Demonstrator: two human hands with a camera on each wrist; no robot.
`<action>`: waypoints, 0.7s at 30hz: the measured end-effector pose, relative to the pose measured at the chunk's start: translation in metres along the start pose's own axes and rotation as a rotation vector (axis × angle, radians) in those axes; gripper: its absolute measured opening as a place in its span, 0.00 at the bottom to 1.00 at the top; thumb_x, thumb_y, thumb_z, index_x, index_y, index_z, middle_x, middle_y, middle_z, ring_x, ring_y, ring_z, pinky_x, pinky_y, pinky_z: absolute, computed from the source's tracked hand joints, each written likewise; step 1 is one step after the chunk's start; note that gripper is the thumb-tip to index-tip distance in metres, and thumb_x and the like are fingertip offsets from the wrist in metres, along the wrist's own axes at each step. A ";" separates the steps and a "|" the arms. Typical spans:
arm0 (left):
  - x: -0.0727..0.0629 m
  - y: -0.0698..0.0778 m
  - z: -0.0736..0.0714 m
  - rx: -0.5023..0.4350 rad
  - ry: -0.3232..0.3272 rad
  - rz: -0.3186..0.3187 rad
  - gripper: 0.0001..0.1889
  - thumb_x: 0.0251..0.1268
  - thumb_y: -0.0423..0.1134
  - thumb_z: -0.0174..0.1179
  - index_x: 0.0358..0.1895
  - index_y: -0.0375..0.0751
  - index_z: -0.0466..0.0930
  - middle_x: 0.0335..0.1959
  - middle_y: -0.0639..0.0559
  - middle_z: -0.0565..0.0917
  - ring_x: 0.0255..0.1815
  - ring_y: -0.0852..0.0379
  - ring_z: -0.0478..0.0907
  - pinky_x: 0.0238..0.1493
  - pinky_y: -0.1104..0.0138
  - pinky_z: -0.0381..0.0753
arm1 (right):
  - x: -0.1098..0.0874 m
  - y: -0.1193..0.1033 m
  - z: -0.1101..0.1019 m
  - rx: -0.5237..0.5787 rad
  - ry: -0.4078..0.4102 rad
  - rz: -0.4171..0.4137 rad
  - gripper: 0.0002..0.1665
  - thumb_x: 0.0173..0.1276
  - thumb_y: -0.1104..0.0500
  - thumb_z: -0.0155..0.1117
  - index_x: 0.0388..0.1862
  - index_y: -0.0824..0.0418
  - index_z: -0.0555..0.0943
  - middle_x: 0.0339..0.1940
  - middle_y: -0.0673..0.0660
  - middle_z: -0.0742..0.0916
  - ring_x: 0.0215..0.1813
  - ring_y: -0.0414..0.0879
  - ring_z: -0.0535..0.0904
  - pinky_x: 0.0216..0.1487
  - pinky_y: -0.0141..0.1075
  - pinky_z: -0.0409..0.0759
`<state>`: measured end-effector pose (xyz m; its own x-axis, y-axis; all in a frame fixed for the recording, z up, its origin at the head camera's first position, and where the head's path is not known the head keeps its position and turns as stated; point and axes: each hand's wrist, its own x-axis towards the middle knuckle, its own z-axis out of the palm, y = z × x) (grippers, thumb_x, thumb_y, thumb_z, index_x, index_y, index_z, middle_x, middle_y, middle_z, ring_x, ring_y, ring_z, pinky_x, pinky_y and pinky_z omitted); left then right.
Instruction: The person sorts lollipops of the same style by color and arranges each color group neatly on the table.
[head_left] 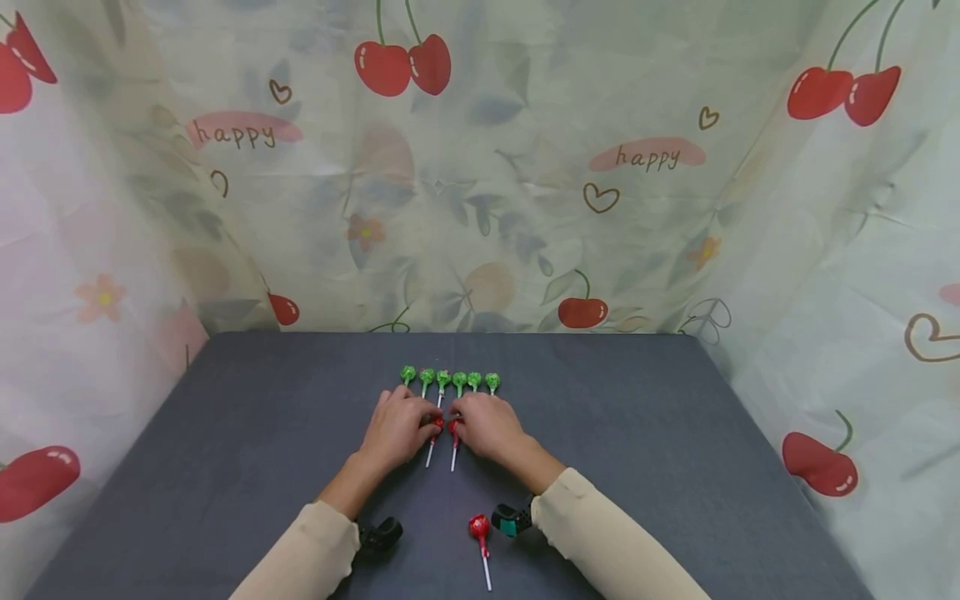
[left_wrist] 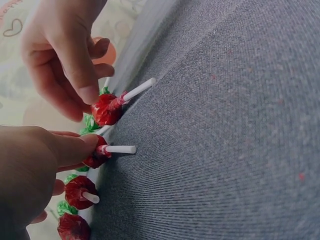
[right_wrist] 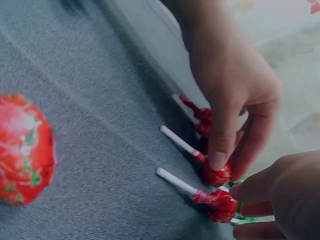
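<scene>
My left hand [head_left: 399, 423] pinches the head of a red-wrapped lollipop [left_wrist: 97, 151] between thumb and finger, its white stick pointing toward me. Just to the right, my right hand [head_left: 487, 423] has its thumb and finger at the head of another red lollipop [right_wrist: 221, 205]. Both lollipops lie on the dark cloth, side by side. Beyond the hands runs a row of several green lollipops [head_left: 460, 380], their sticks partly hidden by the hands. The left wrist view also shows more red lollipops [left_wrist: 79, 192] beside the left hand, which hides them from the head view.
One more red lollipop [head_left: 479, 527] lies near the front, close to the right wrist's camera [head_left: 512, 520]. Another dark camera [head_left: 381, 533] sits on the left wrist. A dark grey cloth [head_left: 637, 417] covers the table, and a cherry-print curtain [head_left: 480, 167] surrounds its back and sides.
</scene>
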<state>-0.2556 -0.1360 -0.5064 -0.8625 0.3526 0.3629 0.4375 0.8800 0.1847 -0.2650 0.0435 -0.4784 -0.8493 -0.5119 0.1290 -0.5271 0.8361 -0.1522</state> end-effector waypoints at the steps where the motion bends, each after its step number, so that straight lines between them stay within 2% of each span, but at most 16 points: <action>1: 0.000 0.000 0.000 -0.004 0.001 -0.002 0.09 0.54 0.44 0.73 0.40 0.53 0.90 0.34 0.60 0.86 0.33 0.58 0.67 0.34 0.61 0.60 | 0.000 0.000 -0.001 0.011 0.006 0.006 0.11 0.64 0.54 0.69 0.45 0.52 0.87 0.39 0.49 0.86 0.43 0.45 0.82 0.44 0.42 0.79; 7: 0.000 -0.001 0.001 -0.012 -0.001 -0.016 0.09 0.53 0.45 0.74 0.39 0.54 0.90 0.33 0.60 0.86 0.33 0.58 0.67 0.34 0.61 0.60 | -0.007 0.002 -0.011 0.092 0.041 0.037 0.13 0.64 0.54 0.69 0.47 0.53 0.86 0.44 0.50 0.86 0.47 0.45 0.81 0.47 0.44 0.79; 12: 0.000 -0.001 0.002 -0.012 -0.002 -0.023 0.09 0.53 0.45 0.74 0.39 0.53 0.90 0.33 0.60 0.86 0.33 0.58 0.67 0.34 0.61 0.60 | -0.015 0.006 -0.015 0.152 0.090 0.043 0.13 0.64 0.54 0.69 0.47 0.53 0.86 0.43 0.49 0.86 0.46 0.44 0.81 0.48 0.43 0.78; 21: 0.001 -0.001 0.002 -0.013 -0.002 -0.024 0.08 0.53 0.45 0.74 0.38 0.54 0.90 0.32 0.62 0.86 0.33 0.59 0.66 0.34 0.62 0.59 | -0.035 0.009 -0.018 0.337 0.168 -0.016 0.12 0.64 0.55 0.71 0.45 0.56 0.85 0.37 0.52 0.85 0.34 0.43 0.77 0.36 0.37 0.75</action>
<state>-0.2575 -0.1358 -0.5080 -0.8731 0.3322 0.3568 0.4201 0.8841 0.2047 -0.2392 0.0729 -0.4664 -0.8390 -0.4613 0.2886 -0.5441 0.7024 -0.4589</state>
